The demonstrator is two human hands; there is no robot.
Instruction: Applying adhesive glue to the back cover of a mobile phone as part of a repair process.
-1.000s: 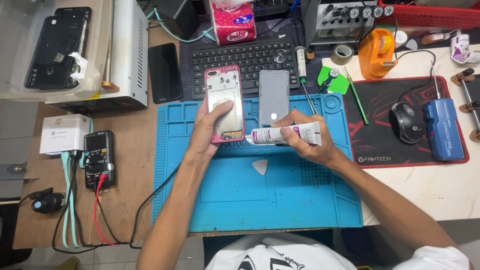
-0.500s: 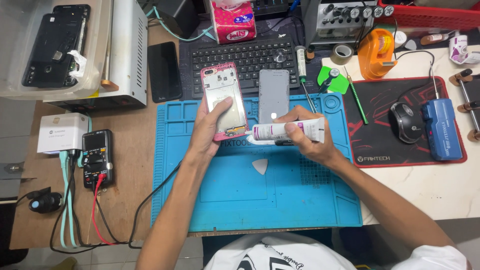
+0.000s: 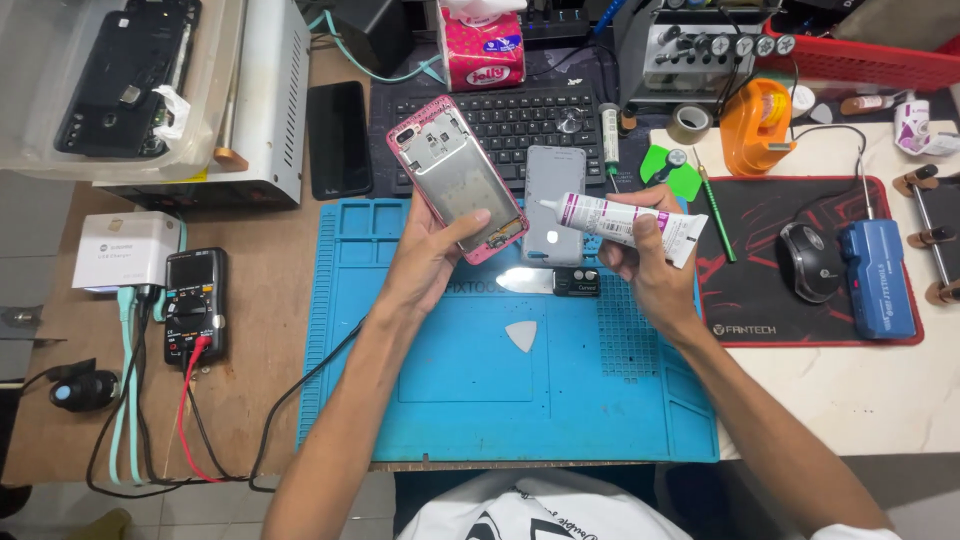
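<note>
Since a second ago the left hand has lifted the pink phone frame off the blue mat and tilted it, so that its top corner now stands over the lower left of the keyboard instead of lying flat near the mat's upper edge. The right hand has raised the white glue tube too, and the nozzle, which earlier sat beside the frame's lower edge, now points left across the grey phone back with a clear gap to the frame. This reads as a pause between passes of glue, with the frame turned to offer another edge. The left grip is clenched on the frame from below, thumb laid across its bare inner face and fingers behind it, forearm rising from the mat's lower edge. The right grip is clenched round the tube's flat tail end, thumb on top, wrist bent inward, with the tube lying almost level. A small dark part and a white pick lie on the mat below the hands, both untouched.
</note>
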